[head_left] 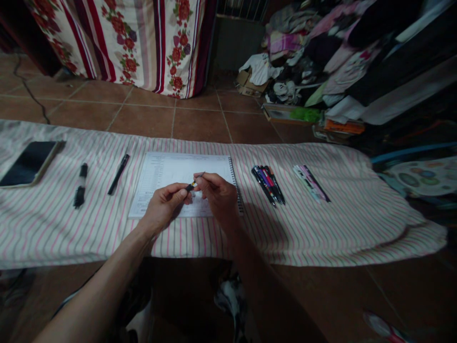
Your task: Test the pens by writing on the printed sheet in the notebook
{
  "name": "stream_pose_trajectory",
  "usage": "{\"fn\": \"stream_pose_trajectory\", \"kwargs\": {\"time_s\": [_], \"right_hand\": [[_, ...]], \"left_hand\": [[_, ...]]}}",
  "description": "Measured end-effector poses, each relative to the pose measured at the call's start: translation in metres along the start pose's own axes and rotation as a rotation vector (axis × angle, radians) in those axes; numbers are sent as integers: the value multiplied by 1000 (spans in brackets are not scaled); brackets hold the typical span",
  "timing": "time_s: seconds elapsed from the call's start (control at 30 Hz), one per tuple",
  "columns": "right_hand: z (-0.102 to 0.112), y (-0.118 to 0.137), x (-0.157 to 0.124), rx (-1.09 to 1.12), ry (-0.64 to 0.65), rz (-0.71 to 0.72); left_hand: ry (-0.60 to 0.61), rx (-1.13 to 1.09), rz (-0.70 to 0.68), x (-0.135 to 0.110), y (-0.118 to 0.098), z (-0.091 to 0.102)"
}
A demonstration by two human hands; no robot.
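Nearest thing is the 2 bare forearms (107, 276) coming in from the bottom edge. Left grip (164, 205) pinches a dark pen-like piece (189, 187), right grip (220, 194) pinches its yellowish end, both narrow, right over an open spiral notebook (178, 164). Left of that: black pen (119, 175), chunkier pen (81, 186), phone (28, 163). Right side: 1 dark pen bunch (268, 185), 1 pastel bunch (310, 182), all on the striped bench (339, 228).

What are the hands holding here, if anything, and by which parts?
A small pen-like object: the left hand pinches its dark end, the right hand grips nearer its opposite end.
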State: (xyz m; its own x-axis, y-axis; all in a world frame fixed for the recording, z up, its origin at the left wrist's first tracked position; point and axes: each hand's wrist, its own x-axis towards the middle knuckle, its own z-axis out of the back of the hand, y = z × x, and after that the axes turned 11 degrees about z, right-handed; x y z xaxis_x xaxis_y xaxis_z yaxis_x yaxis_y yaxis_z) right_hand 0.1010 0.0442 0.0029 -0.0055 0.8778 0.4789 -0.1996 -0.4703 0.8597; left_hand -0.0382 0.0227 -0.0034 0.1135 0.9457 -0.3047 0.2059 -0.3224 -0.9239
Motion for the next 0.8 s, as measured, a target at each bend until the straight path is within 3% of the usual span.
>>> {"fn": "stream_pose_trajectory", "kwargs": {"time_s": [0.53,0.8], "right_hand": [[2,7,0,-98,52,117],[-2,4,-2,-1,29,50]], "left_hand": [[2,-27,44,-1,1,0],[-3,-61,29,-1,3,1]]}}
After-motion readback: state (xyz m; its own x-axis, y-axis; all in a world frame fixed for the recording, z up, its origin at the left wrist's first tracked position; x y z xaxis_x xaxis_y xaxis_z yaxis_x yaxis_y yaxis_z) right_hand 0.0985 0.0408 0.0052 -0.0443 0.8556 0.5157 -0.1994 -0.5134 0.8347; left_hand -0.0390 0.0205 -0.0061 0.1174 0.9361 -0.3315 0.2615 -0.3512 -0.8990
